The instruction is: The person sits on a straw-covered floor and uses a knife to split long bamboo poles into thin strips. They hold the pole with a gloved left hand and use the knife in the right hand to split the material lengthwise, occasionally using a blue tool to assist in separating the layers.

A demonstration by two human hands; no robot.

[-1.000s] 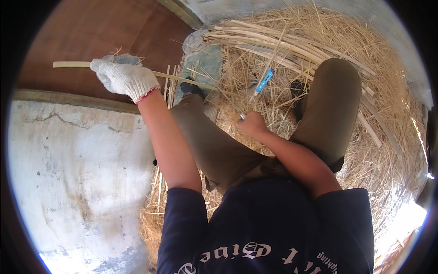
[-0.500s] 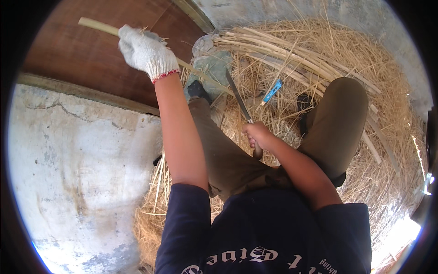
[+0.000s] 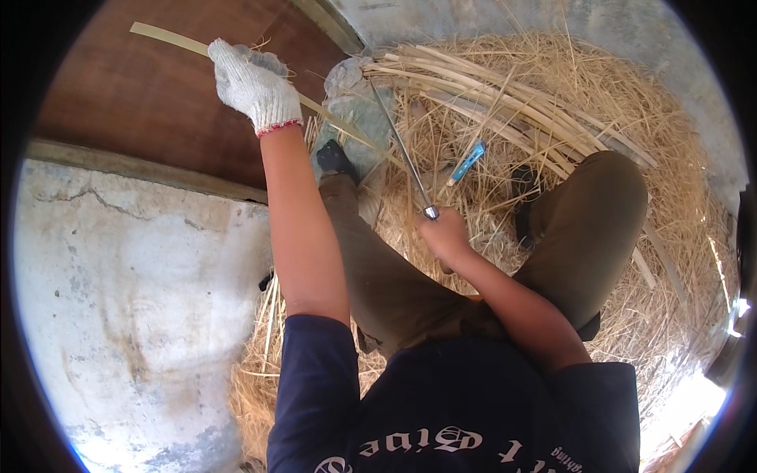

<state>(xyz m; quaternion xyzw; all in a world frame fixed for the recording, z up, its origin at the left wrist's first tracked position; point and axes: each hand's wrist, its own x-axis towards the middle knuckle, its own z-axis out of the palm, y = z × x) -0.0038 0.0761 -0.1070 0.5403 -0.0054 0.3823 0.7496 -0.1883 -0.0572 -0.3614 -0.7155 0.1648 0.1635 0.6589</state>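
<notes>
My left hand (image 3: 254, 85), in a white knitted glove with a red cuff edge, is closed round a long pale strip, likely bamboo (image 3: 347, 126). One end of the strip sticks out past the glove to the upper left; the other slants down to the right toward the knife blade. Bare, my right hand (image 3: 444, 236) is wrapped round the handle of a long knife (image 3: 400, 140). Its narrow blade points up and away, edge-on to view, and crosses the strip's lower end. Whether blade and strip touch I cannot tell.
A blue box cutter (image 3: 468, 162) lies on the straw-like shavings (image 3: 599, 87) between my legs. Behind it, a bundle of long pale strips (image 3: 505, 98) stretches to the right. A greenish stone block (image 3: 359, 118) sits by my left foot, near a brown wooden panel (image 3: 165, 102) and worn wall (image 3: 134, 276).
The knife has turned so its blade shows edge-on, and its tip has moved up and left. My left hand has shifted slightly right, still holding the strip.
</notes>
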